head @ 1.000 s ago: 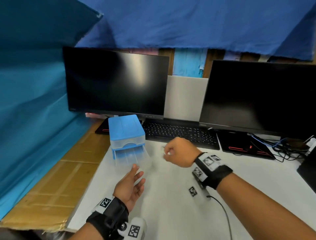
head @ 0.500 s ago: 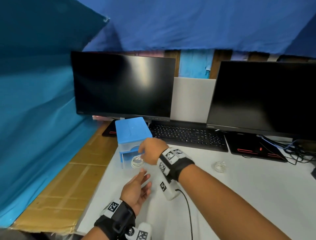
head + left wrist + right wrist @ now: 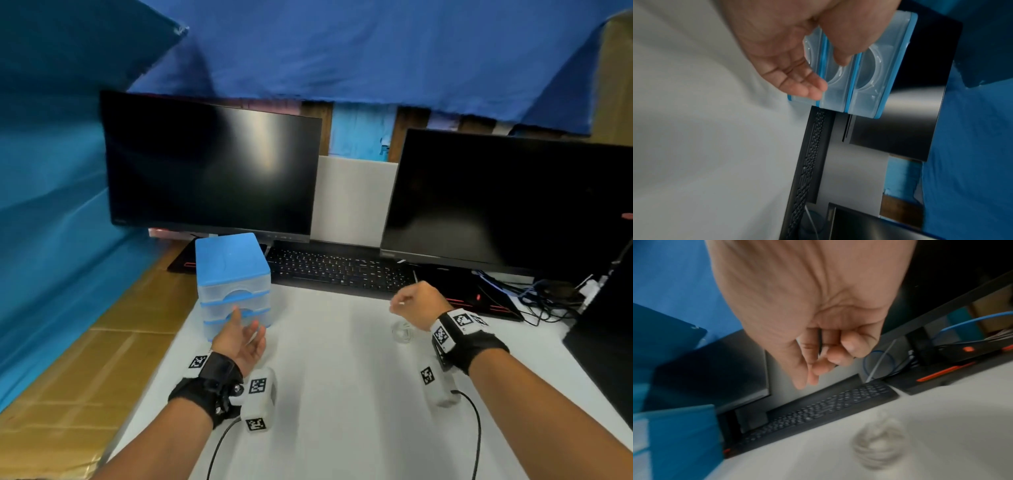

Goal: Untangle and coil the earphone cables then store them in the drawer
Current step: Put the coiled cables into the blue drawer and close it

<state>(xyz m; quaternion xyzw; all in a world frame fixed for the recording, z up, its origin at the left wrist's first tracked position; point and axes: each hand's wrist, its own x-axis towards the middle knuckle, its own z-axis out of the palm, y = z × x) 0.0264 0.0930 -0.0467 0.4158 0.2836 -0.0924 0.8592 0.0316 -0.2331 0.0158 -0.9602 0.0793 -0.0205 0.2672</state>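
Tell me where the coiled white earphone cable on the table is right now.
In the head view, the coiled white earphone cable lies on the white table, right of centre, just below the right hand and in front of the black keyboard.

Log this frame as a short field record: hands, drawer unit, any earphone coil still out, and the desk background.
left hand: open, palm up, fingers at the front of the drawer unit
right hand: fingers loosely curled, above the coil, holding nothing visible
drawer unit: blue top, three clear drawers, all look pushed in
coil: white, lying on the table, blurred in the right wrist view
background: two dark monitors, keyboard
task state: one coil not yet stored
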